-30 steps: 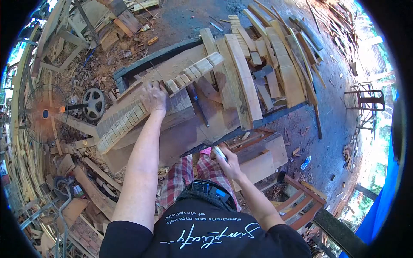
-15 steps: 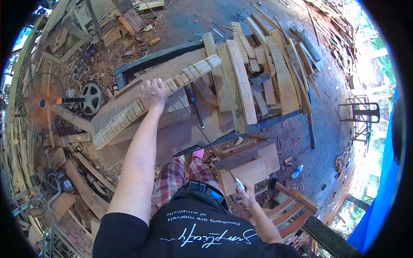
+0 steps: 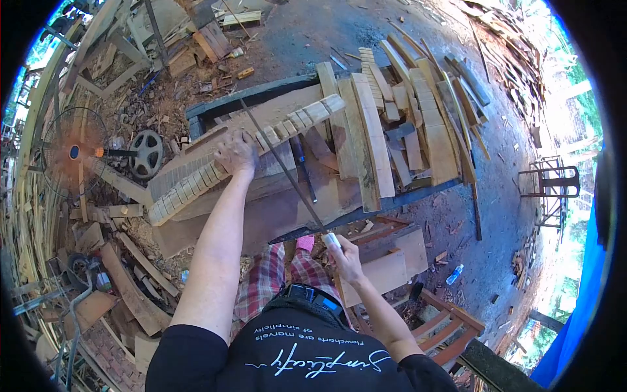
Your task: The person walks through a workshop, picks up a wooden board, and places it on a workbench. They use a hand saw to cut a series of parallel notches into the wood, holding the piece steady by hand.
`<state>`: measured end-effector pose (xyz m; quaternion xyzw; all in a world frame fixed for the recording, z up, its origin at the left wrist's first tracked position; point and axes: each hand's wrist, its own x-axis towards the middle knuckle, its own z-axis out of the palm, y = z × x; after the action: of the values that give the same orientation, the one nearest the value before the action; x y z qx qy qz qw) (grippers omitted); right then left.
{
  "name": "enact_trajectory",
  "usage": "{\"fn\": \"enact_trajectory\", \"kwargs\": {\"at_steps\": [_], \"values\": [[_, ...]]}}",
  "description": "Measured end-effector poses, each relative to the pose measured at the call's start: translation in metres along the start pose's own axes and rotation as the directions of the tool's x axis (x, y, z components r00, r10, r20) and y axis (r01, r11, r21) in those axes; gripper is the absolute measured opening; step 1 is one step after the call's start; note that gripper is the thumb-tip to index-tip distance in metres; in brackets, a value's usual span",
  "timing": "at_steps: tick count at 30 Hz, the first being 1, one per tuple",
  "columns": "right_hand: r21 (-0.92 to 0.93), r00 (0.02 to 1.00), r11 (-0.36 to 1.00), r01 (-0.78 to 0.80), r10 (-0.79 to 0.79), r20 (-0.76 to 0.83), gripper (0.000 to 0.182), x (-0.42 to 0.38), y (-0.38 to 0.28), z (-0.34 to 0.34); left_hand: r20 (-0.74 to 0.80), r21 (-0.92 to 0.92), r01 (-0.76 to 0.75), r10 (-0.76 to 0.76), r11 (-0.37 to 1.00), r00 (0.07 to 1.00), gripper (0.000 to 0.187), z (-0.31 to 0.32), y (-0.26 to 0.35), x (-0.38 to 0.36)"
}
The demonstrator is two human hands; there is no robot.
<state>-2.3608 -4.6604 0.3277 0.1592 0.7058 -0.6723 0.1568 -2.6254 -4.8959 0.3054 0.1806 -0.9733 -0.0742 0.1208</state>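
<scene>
A long wooden beam (image 3: 186,191) with a row of crosswise cuts lies slanted on the workbench. My left hand (image 3: 236,153) presses down near its middle, fingers bent over the top edge. In my right hand (image 3: 349,260) is the pale handle of a hand saw, fingers wrapped round it. The narrow saw blade (image 3: 287,174), seen almost edge-on, runs up and left across the beam, just right of my left hand. Whether its teeth sit inside a cut is too small to tell. A dark bar-like tool (image 3: 304,171) lies on the bench beyond the blade.
Several planks (image 3: 371,134) are heaped on the right of the workbench (image 3: 418,191). A fan (image 3: 74,152) and a spoked wheel (image 3: 146,154) stand at left. Near my right arm are a wooden chair (image 3: 450,326) and a plastic bottle (image 3: 454,274). Scraps litter the ground.
My right hand has pushed the saw forward, up and to the left, so its blade now reaches well past the beam. My left hand stays on the beam; the view has shifted slightly.
</scene>
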Motion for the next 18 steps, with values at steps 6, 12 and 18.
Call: {"fn": "enact_trajectory", "kwargs": {"at_steps": [6,12,18], "values": [[-0.012,1.0,1.0,0.003,-0.003,0.029,0.034,0.003,-0.006,0.01,0.022,0.064,0.056,-0.057,0.996,0.998,0.028,0.001,0.007,0.003],[-0.105,1.0,0.994,0.012,-0.012,-0.001,0.036,0.005,-0.007,0.01,-0.04,0.062,-0.02,0.022,0.998,0.999,0.024,0.007,0.002,0.002],[-0.175,0.999,0.984,0.03,-0.037,-0.036,0.038,0.064,-0.038,0.053,-0.093,0.053,-0.045,0.05,0.998,0.994,0.022,0.009,0.0,0.001]]}}
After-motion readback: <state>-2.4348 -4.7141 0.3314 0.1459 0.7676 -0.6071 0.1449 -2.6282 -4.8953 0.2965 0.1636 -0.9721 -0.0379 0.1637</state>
